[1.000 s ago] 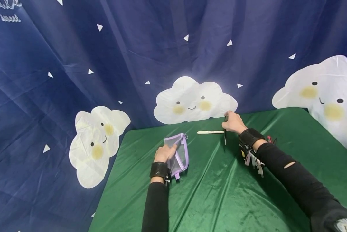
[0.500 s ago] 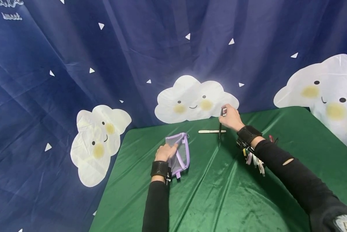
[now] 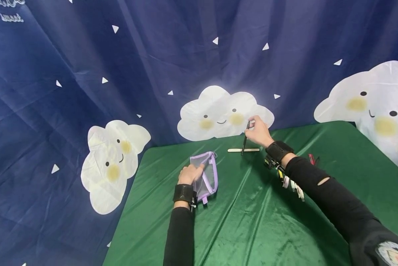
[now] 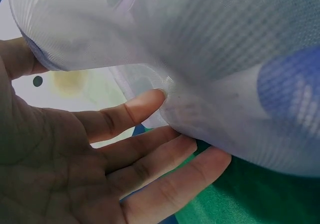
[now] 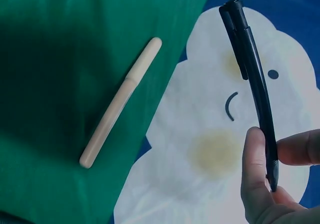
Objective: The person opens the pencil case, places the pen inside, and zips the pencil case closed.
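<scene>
A lilac-trimmed mesh pencil pouch [image 3: 208, 177] lies at the left of the green cloth. My left hand [image 3: 189, 173] holds it by its left side; in the left wrist view the fingers [image 4: 142, 106] touch the mesh, and another digit goes partly out of sight at the pouch's edge. My right hand [image 3: 259, 133] pinches a black pen [image 5: 257, 83] near its tip, between thumb and fingers, clip end pointing away in the right wrist view. Below it, a capped cream-white pen [image 5: 120, 103] lies on the cloth, apart from the hand.
Several pens and markers [image 3: 293, 186] lie on the cloth under my right forearm, partly hidden. A red item [image 3: 311, 159] lies just beyond the sleeve. Behind the green-covered table [image 3: 239, 229] hangs a dark blue curtain [image 3: 192, 48] with smiling clouds.
My right hand has moved left with the black pen, from the white pen's right end to over its middle, and the black pen has tilted. My left hand and the pouch stay put.
</scene>
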Action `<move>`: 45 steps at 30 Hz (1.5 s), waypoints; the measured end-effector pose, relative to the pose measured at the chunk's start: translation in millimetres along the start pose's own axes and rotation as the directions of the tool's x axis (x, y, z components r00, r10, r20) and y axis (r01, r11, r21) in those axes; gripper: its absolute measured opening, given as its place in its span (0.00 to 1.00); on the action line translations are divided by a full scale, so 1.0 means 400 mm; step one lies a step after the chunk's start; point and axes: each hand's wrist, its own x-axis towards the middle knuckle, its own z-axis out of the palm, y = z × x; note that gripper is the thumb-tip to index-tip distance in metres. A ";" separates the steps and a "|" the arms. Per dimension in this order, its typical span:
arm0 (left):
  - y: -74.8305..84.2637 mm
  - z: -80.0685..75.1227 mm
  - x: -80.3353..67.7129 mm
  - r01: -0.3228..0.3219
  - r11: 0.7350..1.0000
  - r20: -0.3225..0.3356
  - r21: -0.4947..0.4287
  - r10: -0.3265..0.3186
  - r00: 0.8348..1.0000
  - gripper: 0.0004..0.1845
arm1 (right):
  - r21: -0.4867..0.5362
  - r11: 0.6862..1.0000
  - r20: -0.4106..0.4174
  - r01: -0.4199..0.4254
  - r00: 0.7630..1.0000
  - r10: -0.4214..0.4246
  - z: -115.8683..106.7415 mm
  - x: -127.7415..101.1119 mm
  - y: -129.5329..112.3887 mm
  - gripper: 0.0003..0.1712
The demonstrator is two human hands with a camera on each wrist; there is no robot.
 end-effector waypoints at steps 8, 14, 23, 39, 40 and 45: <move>-0.012 0.005 0.002 0.008 1.000 -0.004 0.004 -0.008 1.000 0.38 | 0.117 0.993 0.015 -0.013 1.000 0.011 0.042 -0.003 -0.034 0.31; -0.011 0.001 0.001 0.003 1.000 -0.010 -0.009 -0.003 1.000 0.38 | 0.168 0.986 0.043 -0.018 0.999 0.011 0.065 -0.003 -0.048 0.30; -0.010 -0.002 -0.004 0.003 1.000 -0.005 -0.027 -0.003 1.000 0.38 | 0.231 0.972 0.141 -0.044 0.990 0.011 0.091 -0.016 -0.053 0.31; -0.003 -0.014 -0.002 -0.013 1.000 0.013 -0.028 0.013 1.000 0.39 | 0.302 0.951 0.243 -0.067 0.970 -0.009 0.158 -0.029 -0.060 0.35; -0.003 -0.014 -0.001 -0.010 0.999 0.015 -0.036 0.010 1.000 0.39 | 0.312 0.947 0.253 -0.079 0.967 -0.003 0.164 -0.032 -0.061 0.35; -0.005 -0.009 0.002 -0.004 0.999 0.014 -0.039 0.004 1.000 0.37 | 0.308 0.947 0.279 -0.090 0.960 0.000 0.192 -0.039 -0.055 0.34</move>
